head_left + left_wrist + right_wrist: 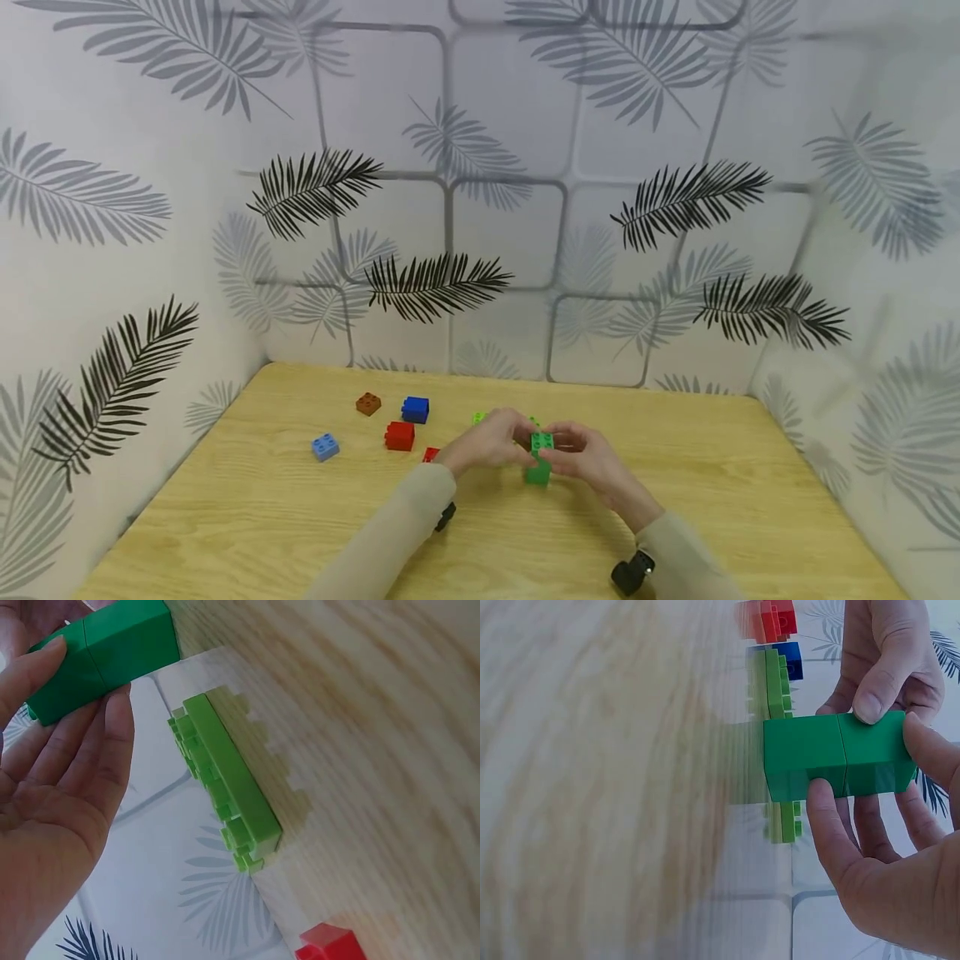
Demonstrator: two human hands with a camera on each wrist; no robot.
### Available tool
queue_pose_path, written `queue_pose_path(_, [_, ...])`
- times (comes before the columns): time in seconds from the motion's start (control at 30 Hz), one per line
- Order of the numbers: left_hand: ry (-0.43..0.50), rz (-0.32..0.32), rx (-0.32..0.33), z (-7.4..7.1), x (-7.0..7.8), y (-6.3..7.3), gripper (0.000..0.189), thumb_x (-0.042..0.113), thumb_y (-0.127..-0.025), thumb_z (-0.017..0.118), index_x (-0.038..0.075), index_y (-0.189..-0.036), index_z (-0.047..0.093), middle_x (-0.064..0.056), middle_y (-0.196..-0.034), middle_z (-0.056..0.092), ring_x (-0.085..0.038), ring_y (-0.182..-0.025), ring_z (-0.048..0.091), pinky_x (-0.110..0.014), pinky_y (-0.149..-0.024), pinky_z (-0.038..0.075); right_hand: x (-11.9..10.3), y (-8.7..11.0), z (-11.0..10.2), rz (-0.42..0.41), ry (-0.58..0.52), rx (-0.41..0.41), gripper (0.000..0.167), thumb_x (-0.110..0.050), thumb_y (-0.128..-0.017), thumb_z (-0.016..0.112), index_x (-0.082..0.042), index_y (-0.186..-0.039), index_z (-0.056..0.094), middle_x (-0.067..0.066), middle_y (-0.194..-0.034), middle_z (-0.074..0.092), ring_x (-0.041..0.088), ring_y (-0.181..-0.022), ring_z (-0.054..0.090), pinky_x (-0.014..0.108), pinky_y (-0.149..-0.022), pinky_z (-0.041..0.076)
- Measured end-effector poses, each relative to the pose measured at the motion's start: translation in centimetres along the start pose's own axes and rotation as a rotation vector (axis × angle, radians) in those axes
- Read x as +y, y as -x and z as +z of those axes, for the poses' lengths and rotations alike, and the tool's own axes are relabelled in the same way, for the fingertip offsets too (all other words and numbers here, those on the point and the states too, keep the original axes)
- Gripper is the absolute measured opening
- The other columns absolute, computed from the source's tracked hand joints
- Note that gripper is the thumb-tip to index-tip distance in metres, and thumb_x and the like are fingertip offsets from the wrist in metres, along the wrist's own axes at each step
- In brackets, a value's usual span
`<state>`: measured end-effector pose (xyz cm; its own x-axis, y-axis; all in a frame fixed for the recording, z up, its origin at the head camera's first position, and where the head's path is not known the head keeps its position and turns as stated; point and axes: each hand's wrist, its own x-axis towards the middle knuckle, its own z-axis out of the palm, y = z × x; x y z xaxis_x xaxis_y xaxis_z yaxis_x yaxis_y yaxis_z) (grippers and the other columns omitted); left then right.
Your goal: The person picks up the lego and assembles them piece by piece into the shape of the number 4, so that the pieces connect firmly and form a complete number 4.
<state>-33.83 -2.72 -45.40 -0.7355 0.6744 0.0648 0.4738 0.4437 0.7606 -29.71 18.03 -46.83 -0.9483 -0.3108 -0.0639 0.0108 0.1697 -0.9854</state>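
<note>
Two dark green toy building bricks stand stacked, the upper brick [542, 440] on the lower brick [537, 474], with only a thin seam between them. My left hand [495, 439] pinches the stack from the left, its thumb [871, 701] on the upper brick near the seam. From the other side my right hand [592, 462] grips it, one fingertip low on the lower brick and others around the upper one. Just behind the stack lies a long light green studded brick [232, 772], partly hidden by the hands in the head view.
Left of the hands lie a red brick [400, 437], a smaller red piece [431, 455] by the left wrist, a dark blue brick [416, 409], a brown brick [367, 404] and a light blue brick [325, 447]. A patterned wall [510, 333] closes off the table's back.
</note>
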Motion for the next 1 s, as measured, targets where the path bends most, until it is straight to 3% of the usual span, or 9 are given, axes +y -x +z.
queue_pose_path(0.2, [0.093, 0.018, -0.032, -0.3, -0.6, 0.2, 0.024, 0.013, -0.084, 0.078, 0.019, -0.107, 0.075, 0.008, -0.099, 0.074, -0.004, -0.093, 0.067, -0.024, -0.087, 0.052, 0.2, 0.1, 0.1, -0.021, 0.015, -0.004, 0.054, -0.025, -0.091, 0.072, -0.001, -0.135, 0.052, 0.024, -0.137, 0.052, 0.026, -0.116, 0.059, 0.043, -0.096, 0.052])
queue_pose_path(0.3, [0.143, -0.002, -0.022, -0.7, -1.0, 0.4, 0.025, 0.013, -0.084, 0.078, 0.019, -0.107, 0.075, 0.006, -0.099, 0.075, -0.007, -0.092, 0.069, -0.026, -0.087, 0.053, 0.4, 0.0, 0.2, -0.024, 0.045, 0.013, 0.052, -0.025, -0.091, 0.071, -0.002, -0.134, 0.055, 0.02, -0.134, 0.056, 0.027, -0.118, 0.058, 0.044, -0.099, 0.051])
queue_pose_path(0.5, [0.167, -0.077, 0.05, -1.5, -1.6, 0.9, 0.028, 0.009, -0.085, 0.076, 0.013, -0.112, 0.073, -0.004, -0.105, 0.074, -0.01, -0.091, 0.068, -0.028, -0.084, 0.056, 0.3, -0.3, 0.5, -0.002, 0.066, 0.088, 0.047, -0.024, -0.088, 0.075, -0.003, -0.128, 0.062, 0.013, -0.123, 0.064, 0.022, -0.112, 0.061, 0.042, -0.098, 0.05])
queue_pose_path(0.67, [0.143, -0.082, 0.083, -2.3, -2.0, 0.9, 0.022, 0.006, -0.086, 0.074, 0.003, -0.108, 0.072, -0.014, -0.107, 0.072, -0.012, -0.089, 0.066, -0.029, -0.083, 0.055, 0.2, -0.4, 0.5, 0.004, 0.065, 0.082, 0.046, -0.023, -0.089, 0.074, -0.004, -0.128, 0.061, 0.013, -0.126, 0.062, 0.022, -0.114, 0.059, 0.04, -0.096, 0.05])
queue_pose_path(0.83, [0.103, -0.116, 0.128, -2.5, -2.5, 0.6, 0.018, 0.003, -0.085, 0.074, 0.003, -0.103, 0.072, -0.011, -0.104, 0.071, -0.015, -0.091, 0.064, -0.035, -0.087, 0.054, 0.3, -0.3, 0.4, -0.002, 0.059, 0.058, 0.048, -0.023, -0.089, 0.073, -0.003, -0.13, 0.058, 0.014, -0.128, 0.06, 0.022, -0.114, 0.058, 0.037, -0.095, 0.05])
queue_pose_path(1.0, [0.145, -0.184, 0.18, -2.1, -3.0, -0.3, 0.022, -0.004, -0.083, 0.072, 0.004, -0.103, 0.071, -0.009, -0.108, 0.068, -0.024, -0.105, 0.061, -0.04, -0.091, 0.052, 0.4, -0.4, 0.4, -0.003, 0.051, 0.047, 0.049, -0.023, -0.09, 0.073, -0.003, -0.132, 0.057, 0.014, -0.127, 0.06, 0.021, -0.113, 0.058, 0.037, -0.095, 0.05])
